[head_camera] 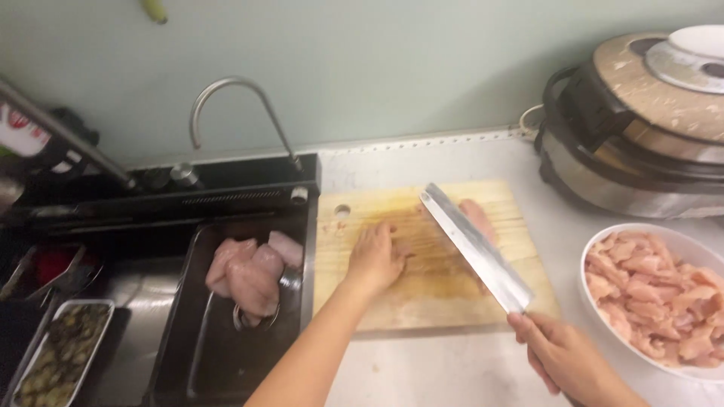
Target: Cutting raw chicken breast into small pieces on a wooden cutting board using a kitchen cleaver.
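**Cutting raw chicken on the wooden board**

Right hand [564, 353] closed around the handle of a cleaver [475, 246], blade lifted and slanted across the board, tip pointing away towards the wall. Left hand [375, 258] resting palm down on the wooden cutting board [422, 294], fingers loosely spread, gripping nothing visible. One piece of raw chicken [478, 217] lying on the board, just behind the blade and partly hidden by it, apart from the left hand.

Judged step: between two cuts, blade raised. Next move calls for pinning the piece with curled fingers, kept clear of the edge, before lowering the blade.

Further out: white bowl [596, 241] of cut chicken pieces to the right; whole chicken breasts [245, 275] in a dark sink tray to the left; curved tap [234, 102] behind; rice cooker [633, 128] at back right.
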